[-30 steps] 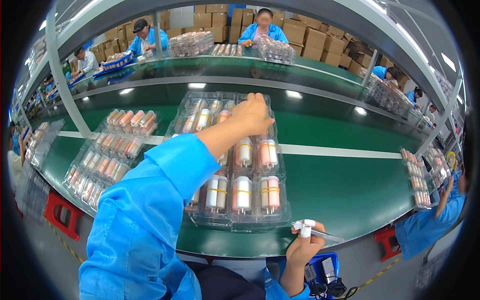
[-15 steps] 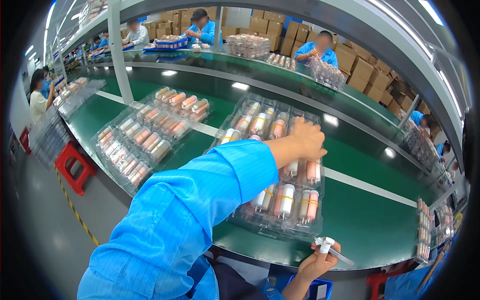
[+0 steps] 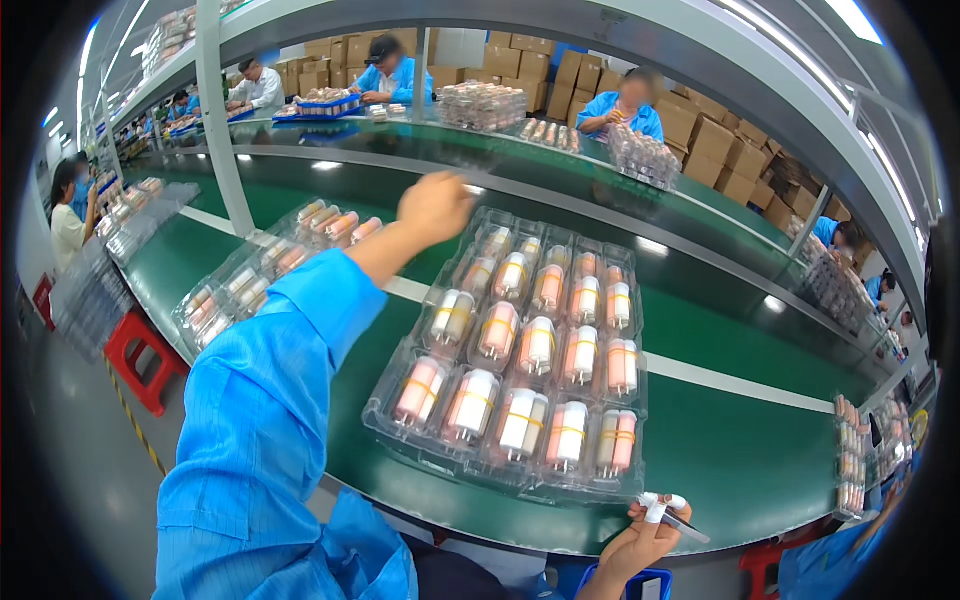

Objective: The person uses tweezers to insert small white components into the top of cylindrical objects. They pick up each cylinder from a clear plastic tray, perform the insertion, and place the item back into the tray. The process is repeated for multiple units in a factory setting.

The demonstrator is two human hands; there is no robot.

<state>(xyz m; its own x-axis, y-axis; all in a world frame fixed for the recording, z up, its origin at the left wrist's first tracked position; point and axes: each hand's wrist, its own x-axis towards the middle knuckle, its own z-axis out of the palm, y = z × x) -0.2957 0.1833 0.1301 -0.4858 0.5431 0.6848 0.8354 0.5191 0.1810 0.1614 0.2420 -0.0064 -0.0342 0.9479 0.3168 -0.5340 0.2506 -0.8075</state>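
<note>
A clear plastic tray (image 3: 490, 478) lies before me on the green work surface. Its compartments hold pairs of pink, white and grey cylinders (image 3: 520, 422) with small metal prongs, most bound by yellow bands. Over the tray's far left corner, my left hand (image 3: 435, 208) hangs in the air, its fingers curled but smeared by motion; whether it holds anything is unclear. Down by the tray's near right corner, my right hand (image 3: 645, 538) grips metal tweezers (image 3: 690, 529). White coverings (image 3: 656, 512) wrap some of its fingertips.
More filled trays (image 3: 262, 262) stand to the left, partly behind my left arm. A grey post (image 3: 222, 130) rises behind them. A red stool (image 3: 145, 360) is on the floor at left. Below my right hand sits a blue bin (image 3: 655, 578). Across the line, co-workers (image 3: 625, 108) sit near cardboard boxes.
My left hand has moved left, from above the tray's right half to beyond its far left corner, uncovering the cylinders. My right hand stays near the corner with the tweezers, slightly lower.
</note>
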